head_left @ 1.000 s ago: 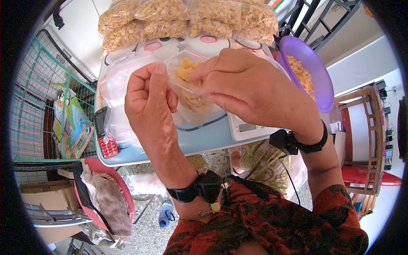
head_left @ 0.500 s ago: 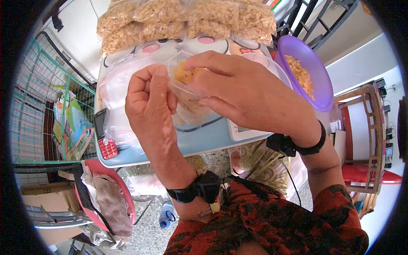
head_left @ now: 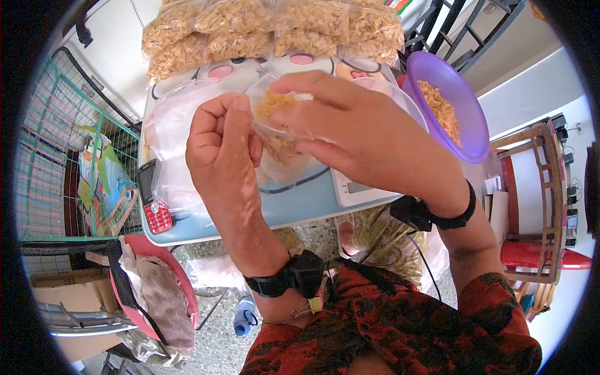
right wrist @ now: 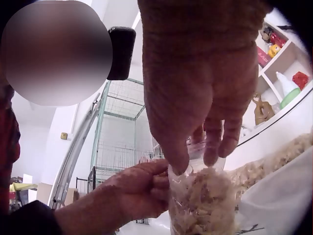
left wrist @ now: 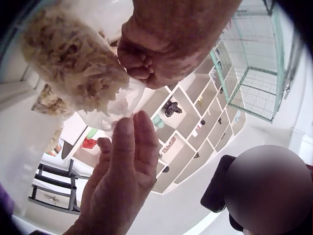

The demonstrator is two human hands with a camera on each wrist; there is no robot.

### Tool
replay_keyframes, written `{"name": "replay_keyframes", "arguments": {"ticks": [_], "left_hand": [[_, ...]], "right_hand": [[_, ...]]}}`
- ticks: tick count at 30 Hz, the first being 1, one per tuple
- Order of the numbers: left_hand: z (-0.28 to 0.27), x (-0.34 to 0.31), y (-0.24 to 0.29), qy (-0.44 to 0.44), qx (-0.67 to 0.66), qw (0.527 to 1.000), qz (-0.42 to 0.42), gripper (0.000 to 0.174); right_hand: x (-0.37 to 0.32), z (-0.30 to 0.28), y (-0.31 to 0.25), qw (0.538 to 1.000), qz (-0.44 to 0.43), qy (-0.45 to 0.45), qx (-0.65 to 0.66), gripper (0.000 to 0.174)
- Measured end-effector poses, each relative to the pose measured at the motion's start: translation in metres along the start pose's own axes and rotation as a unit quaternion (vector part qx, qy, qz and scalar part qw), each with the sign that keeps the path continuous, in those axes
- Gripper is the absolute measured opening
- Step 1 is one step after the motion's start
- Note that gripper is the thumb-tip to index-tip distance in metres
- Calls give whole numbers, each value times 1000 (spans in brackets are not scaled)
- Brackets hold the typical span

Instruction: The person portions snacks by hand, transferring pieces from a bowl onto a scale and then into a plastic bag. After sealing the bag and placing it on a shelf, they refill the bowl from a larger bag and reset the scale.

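Observation:
A clear plastic bag (head_left: pixel 284 156) of yellowish dried flakes (head_left: pixel 270 103) stands over the table's front half. At its left rim, my left hand (head_left: pixel 219 140) pinches the plastic between thumb and curled fingers. My right hand (head_left: pixel 356 122) is over the bag's mouth, its fingers spread and fairly straight, with the fingertips at the flakes. In the right wrist view the right thumb (right wrist: pixel 175 156) lies at the near rim and the other fingertips dip behind it. The left wrist view shows the filled bag (left wrist: pixel 73 61) from below, with the right hand (left wrist: pixel 120 171) at its mouth.
Filled bags of flakes (head_left: pixel 240 19) line the table's back. Flat plastic bags (head_left: pixel 178 131) and a red-and-black phone (head_left: pixel 154 203) lie at left. A white scale (head_left: pixel 356 190) is partly under the right hand. A purple bowl (head_left: pixel 475 125) at right holds more flakes.
My right hand has shifted slightly left over the bag's mouth, and its fingers have spread from a closer bunch. The left hand keeps its pinch on the rim, almost unmoved.

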State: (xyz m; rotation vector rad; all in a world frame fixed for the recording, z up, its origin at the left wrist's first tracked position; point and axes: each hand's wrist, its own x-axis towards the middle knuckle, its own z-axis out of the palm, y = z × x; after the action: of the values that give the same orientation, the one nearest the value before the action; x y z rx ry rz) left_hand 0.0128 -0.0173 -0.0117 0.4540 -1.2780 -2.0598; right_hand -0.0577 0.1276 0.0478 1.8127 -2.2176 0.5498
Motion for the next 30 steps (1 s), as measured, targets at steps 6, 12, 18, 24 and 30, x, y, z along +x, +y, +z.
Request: {"name": "replay_keyframes", "arguments": {"ticks": [6, 12, 18, 24, 30], "left_hand": [[0, -4, 9, 1, -2, 1000, 14, 14], [0, -16, 24, -2, -36, 999, 24, 12], [-10, -32, 47, -56, -89, 994, 37, 10], [-1, -64, 72, -173, -107, 977, 68, 13], [21, -109, 75, -285, -161, 945, 20, 16]], "right_hand": [[-23, -31, -10, 995, 47, 76, 39, 53], [-54, -30, -20, 980, 127, 113, 98, 69], [-77, -26, -44, 939, 181, 138, 259, 84], [-97, -26, -64, 948, 164, 115, 247, 103], [-115, -22, -81, 884, 185, 146, 404, 115]]}}
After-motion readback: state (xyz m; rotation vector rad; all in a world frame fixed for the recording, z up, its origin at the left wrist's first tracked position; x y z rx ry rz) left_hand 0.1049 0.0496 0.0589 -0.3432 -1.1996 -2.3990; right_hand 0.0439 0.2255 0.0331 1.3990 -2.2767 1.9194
